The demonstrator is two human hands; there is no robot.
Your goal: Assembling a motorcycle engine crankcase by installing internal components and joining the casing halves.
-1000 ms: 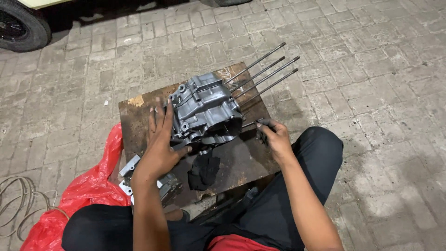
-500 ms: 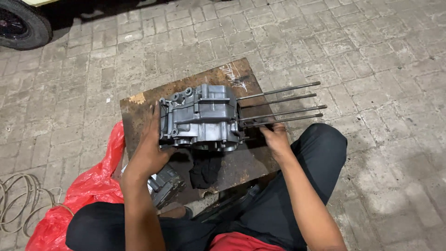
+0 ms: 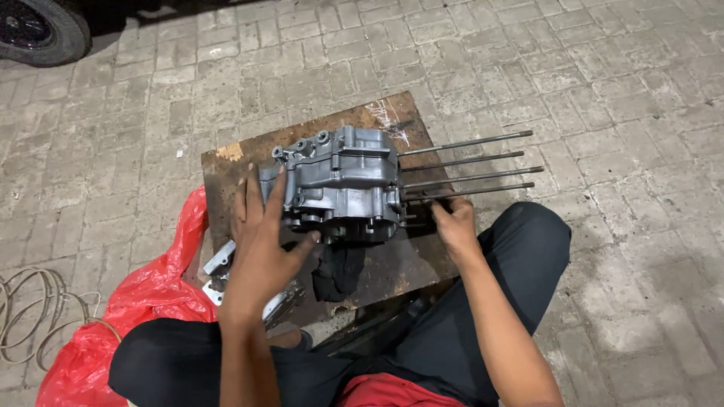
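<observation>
grey engine case (image 3: 343, 185) on rusty board (image 3: 377, 264), brick paving (image 3: 603, 75), left hand (image 3: 260, 241) touching

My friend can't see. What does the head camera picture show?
A seated person's left hand and right hand steady a grey metal engine case on a rusty board. Four long rods stick out its right side; a red plastic bag lies nearby.

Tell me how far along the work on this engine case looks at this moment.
Done: the grey engine case lies on the rusty metal board, its four long studs pointing right. In hand: the left hand rests flat against the case's left end, and the right hand touches near the stud bases. Left: loose metal parts beside the red plastic bag and a dark rag lie untouched.
</observation>
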